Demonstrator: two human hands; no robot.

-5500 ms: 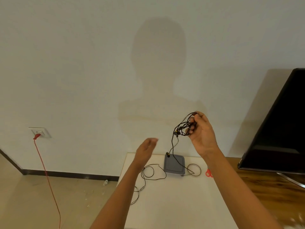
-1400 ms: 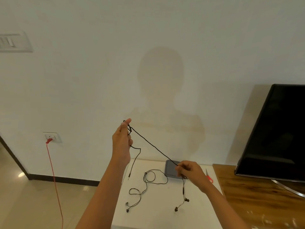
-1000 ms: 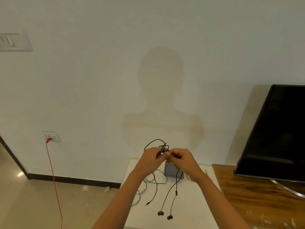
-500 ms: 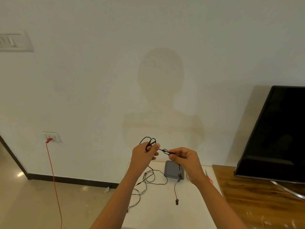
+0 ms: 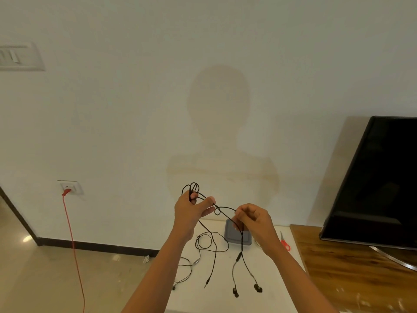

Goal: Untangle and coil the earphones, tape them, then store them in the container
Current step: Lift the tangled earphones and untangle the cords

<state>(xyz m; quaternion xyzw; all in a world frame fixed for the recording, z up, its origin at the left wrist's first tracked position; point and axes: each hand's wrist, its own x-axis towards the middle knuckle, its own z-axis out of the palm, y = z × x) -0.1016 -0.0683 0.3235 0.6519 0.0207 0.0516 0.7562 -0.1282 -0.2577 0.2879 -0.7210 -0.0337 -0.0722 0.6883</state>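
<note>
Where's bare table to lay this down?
The near table strip between left forearm and right forearm, under the held earphones' dangling buds, is bare. Loose earphones cover the left side; the grey container and red scissors crowd the back edge.

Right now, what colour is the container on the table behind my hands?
Grey. The container shows best in the head view, the only one.

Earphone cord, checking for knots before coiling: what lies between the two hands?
In the head view, the cord runs from the left hand to the right hand, with one small loop near the left thumb.
</note>
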